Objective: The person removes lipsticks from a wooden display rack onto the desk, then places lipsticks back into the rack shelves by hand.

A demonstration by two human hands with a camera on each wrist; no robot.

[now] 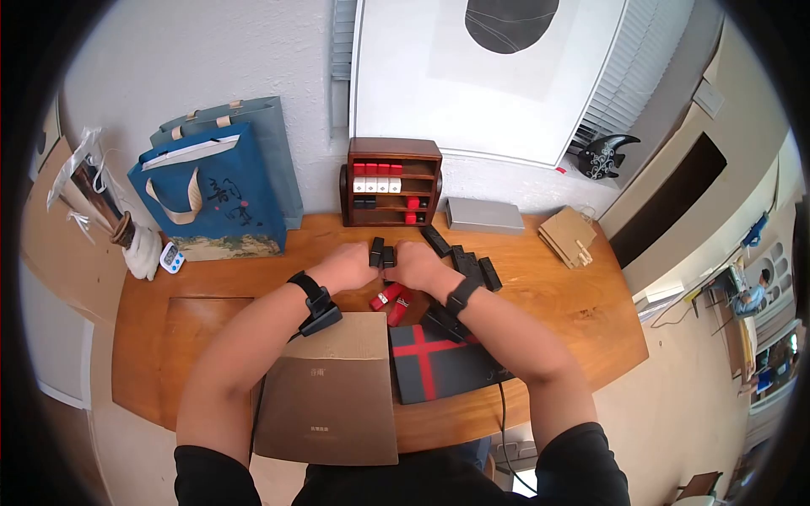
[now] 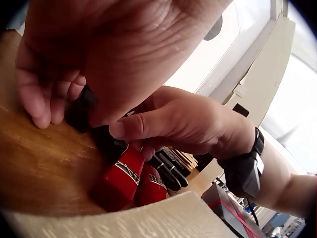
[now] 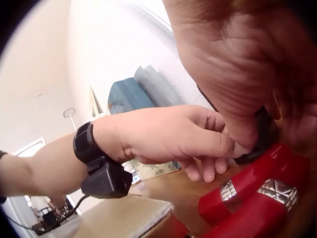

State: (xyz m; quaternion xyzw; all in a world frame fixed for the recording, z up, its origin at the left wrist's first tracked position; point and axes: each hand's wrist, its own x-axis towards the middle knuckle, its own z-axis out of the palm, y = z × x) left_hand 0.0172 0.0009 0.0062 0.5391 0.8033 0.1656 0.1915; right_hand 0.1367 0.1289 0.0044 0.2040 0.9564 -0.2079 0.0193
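Note:
Between my hands in the head view are two black lipstick-like tubes, close together over the wooden table. My left hand (image 1: 348, 266) pinches the left black tube (image 1: 376, 251) between thumb and fingers. Beside it, my right hand (image 1: 419, 265) pinches the other black tube (image 1: 389, 255). In the left wrist view the thumbs nearly meet, and the hands hide much of both tubes. Two red lipstick tubes (image 2: 119, 181) with silver patterned bands lie on the table just on the near side of the hands.
A small wooden shelf (image 1: 393, 145) behind the hands holds rows of red, white and black pieces. Several black boxes (image 1: 467, 263) lie to the right. A brown box (image 1: 325, 405) and a black red-ribboned box (image 1: 447, 368) sit in front; blue gift bags (image 1: 215, 181) stand left.

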